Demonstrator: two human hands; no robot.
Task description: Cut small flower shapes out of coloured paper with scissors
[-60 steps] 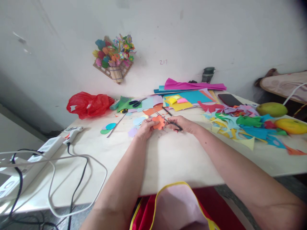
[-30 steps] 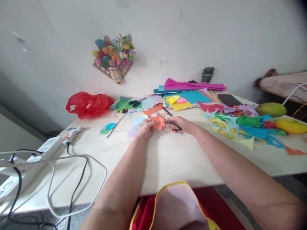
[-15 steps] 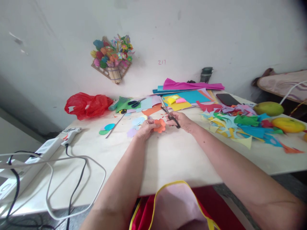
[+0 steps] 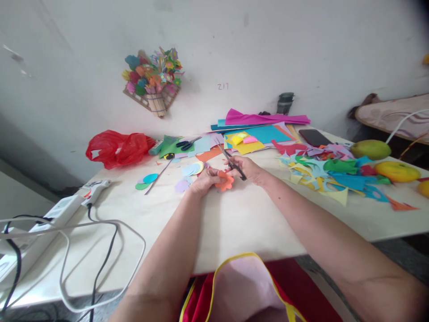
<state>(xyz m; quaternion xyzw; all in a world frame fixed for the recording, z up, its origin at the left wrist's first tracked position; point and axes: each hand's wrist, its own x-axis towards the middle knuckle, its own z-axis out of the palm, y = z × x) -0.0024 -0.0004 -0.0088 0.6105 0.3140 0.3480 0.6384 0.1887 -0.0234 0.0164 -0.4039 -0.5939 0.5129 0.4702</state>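
Observation:
My left hand [image 4: 205,181] pinches an orange paper flower [image 4: 225,181] with scalloped petals, just above the table. Close beside it on the right, my right hand [image 4: 246,168] is closed around the black handles of a pair of scissors [image 4: 226,156]. Their blades point away from me, toward the wall, and stand a little apart from the flower. Left of the flower lie pale paper circles [image 4: 192,169] and a lilac paper flower [image 4: 182,186]. A blue paper circle [image 4: 150,178] overlaps a green one farther left.
Paper scraps [image 4: 330,176] and mangoes [image 4: 397,171] cover the right side, near a phone [image 4: 314,137]. Coloured sheets [image 4: 264,134] lie at the back. A second pair of scissors [image 4: 187,143] and a red plastic bag [image 4: 119,149] are back left; cables and a power strip [image 4: 55,217] lie front left.
The scissors have swung slightly, their blades now leaning more to the left. The orange flower has turned and tilted in my left hand. The whole view has shifted a little.

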